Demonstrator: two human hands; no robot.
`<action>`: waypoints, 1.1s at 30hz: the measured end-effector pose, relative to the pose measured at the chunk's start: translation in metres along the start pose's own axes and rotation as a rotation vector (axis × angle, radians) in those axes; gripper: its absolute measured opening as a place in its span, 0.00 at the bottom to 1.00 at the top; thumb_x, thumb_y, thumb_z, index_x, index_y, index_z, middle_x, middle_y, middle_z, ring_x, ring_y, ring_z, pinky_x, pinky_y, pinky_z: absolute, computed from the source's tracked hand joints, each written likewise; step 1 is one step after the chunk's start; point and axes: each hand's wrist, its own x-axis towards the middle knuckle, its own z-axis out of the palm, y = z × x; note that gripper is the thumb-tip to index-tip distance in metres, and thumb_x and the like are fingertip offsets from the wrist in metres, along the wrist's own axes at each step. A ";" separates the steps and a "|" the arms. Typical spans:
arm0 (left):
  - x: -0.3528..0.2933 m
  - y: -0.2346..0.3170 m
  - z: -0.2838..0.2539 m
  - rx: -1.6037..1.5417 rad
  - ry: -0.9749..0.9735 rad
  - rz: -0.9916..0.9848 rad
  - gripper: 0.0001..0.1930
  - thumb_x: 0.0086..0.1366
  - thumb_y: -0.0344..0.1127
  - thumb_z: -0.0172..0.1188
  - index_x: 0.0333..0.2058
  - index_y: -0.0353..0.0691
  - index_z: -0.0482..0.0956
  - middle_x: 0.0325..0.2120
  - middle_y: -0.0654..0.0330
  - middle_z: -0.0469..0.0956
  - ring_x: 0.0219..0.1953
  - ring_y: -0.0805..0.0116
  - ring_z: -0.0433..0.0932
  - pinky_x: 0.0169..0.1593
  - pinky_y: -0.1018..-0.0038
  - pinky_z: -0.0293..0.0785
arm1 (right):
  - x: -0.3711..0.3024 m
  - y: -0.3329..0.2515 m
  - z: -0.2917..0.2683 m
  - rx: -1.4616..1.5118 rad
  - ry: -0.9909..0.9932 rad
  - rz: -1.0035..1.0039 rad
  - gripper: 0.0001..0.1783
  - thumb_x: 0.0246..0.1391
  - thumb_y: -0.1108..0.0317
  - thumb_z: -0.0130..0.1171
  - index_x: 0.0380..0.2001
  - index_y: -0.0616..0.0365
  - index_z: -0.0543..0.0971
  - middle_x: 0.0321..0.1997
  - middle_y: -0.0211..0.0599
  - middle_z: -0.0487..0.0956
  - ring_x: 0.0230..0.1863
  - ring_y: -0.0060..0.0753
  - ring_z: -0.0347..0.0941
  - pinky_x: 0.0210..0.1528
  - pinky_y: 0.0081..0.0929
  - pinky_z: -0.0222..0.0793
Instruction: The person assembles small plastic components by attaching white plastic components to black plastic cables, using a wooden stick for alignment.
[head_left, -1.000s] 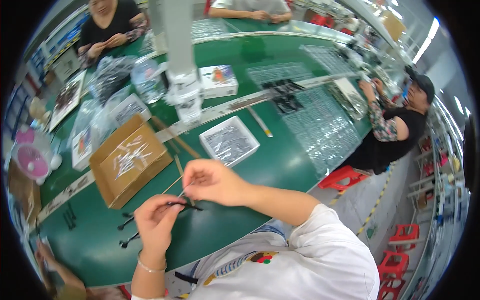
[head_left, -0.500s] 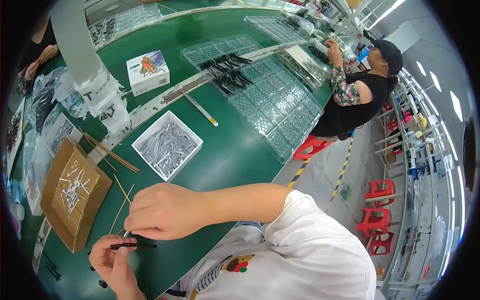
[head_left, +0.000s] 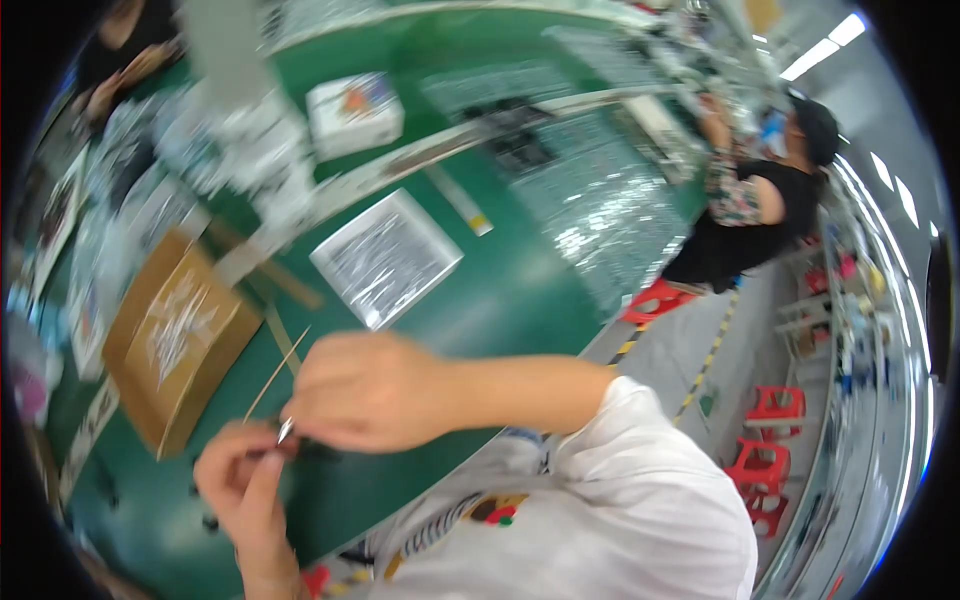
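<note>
In the head view, the left hand (head_left: 240,485) is sitting at the lower left of the frame, its thumb and fingers pinching a slim dark piece (head_left: 312,452), blurred and mostly hidden by the hands. The right hand (head_left: 365,395) is meeting it from just right of there, fingers curling in around a small silvery piece (head_left: 286,430), whose bright end is showing between the two hands; the rest of it is hidden.

Just above the hands, a thin wooden stick (head_left: 275,375) is lying aslant on the green table (head_left: 500,305). Left of it, a cardboard box (head_left: 220,365) is holding white pieces. A white box (head_left: 425,287) full of grey pieces is standing left of the frame's centre, and a flat tool with a yellow tip (head_left: 460,200) is lying beyond it. Clear plastic trays (head_left: 600,230) are spreading right of centre, with black pieces (head_left: 520,150) lying at their left edge. A co-worker (head_left: 800,210) in a black top is sitting at the upper right.
</note>
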 end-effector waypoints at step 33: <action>0.009 -0.018 0.001 -0.216 0.034 0.306 0.07 0.55 0.13 0.53 0.32 0.29 0.70 0.36 0.45 0.76 0.38 0.59 0.79 0.43 0.67 0.80 | 0.007 -0.015 0.012 -0.103 0.111 0.042 0.13 0.33 0.84 0.65 0.28 0.64 0.80 0.24 0.36 0.75 0.23 0.27 0.70 0.23 0.19 0.64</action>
